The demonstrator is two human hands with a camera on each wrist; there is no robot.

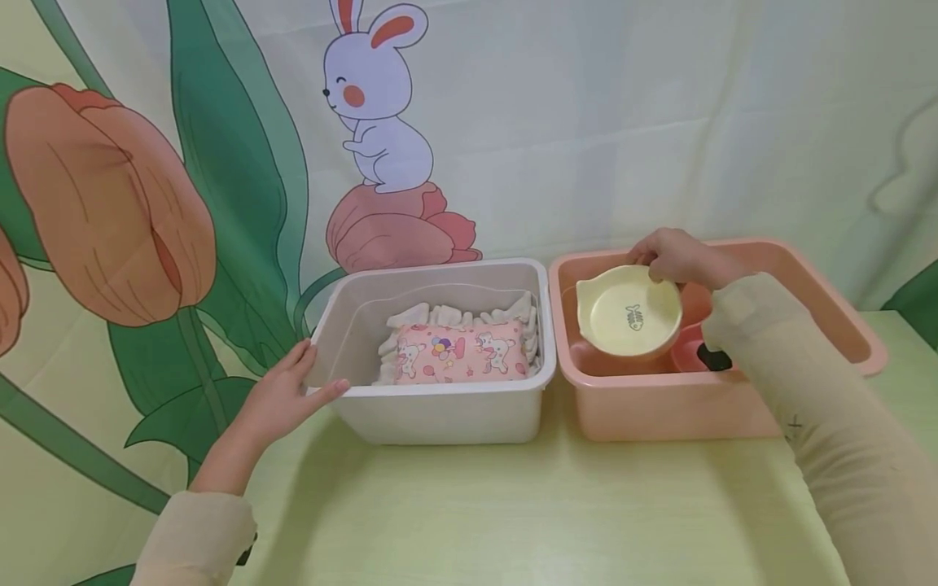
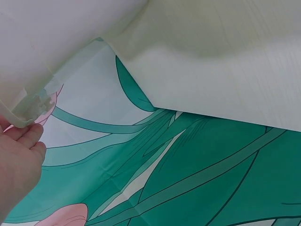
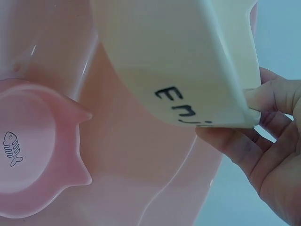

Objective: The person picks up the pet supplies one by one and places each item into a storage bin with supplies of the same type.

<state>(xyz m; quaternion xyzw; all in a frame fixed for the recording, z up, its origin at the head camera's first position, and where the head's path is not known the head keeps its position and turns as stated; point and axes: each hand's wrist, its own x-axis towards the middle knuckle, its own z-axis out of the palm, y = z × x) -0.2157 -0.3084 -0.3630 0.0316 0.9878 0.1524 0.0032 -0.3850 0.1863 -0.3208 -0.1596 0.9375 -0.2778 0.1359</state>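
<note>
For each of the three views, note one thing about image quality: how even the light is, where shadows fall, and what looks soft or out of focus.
Head view: soft, even light, a faint shadow on the table before the white bin, everything fairly sharp. Left wrist view: the left hand is soft at the frame edge. Right wrist view: the cream bowl fills the frame at close range, its lettering readable, the right hand slightly soft.

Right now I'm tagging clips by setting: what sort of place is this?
Probably a staged tabletop set with a nursery or pet-care theme, not a real kitchen. A cartoon rabbit backdrop hangs behind a pale green table, where a white bin and a pink bin hold cat-eared bowls, one yellow bowl.
</note>
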